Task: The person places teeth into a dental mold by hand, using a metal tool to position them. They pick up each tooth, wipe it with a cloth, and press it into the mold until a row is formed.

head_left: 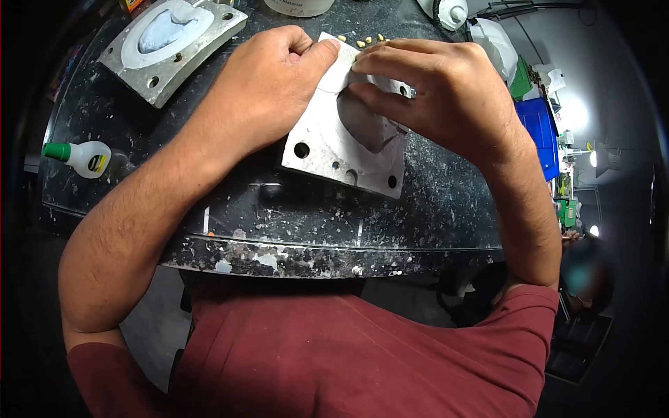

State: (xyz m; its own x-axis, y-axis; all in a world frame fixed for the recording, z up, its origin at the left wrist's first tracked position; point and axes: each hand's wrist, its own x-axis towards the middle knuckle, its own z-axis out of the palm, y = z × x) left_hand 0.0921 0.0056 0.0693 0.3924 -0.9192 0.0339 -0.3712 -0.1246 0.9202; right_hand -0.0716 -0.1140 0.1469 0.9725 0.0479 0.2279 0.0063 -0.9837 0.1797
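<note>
A metal mold half [310, 136] filled with pale plaster lies tilted on the bench, with holes near its corners and a smooth grey hollow in the plaster. My left hand [279, 73] is closed around its upper left edge, thumb pressed on the top face. Over the hollow arches my right hand [446, 90], thumb and fingers apart, fingertips at the plaster near the hollow's upper rim. Whether something tiny sits under those fingertips is hidden. Just beyond the mold, several small cream tooth-shaped pieces [361, 43] lie on the bench.
Another plaster-filled mold half [171, 42] stands at the upper left of the black, plaster-spotted bench [300, 223]. A white bottle with a green cap [87, 157] lies at the left. The base of a tub [300, 5] shows at the back. Another person [585, 275] is at the right.
</note>
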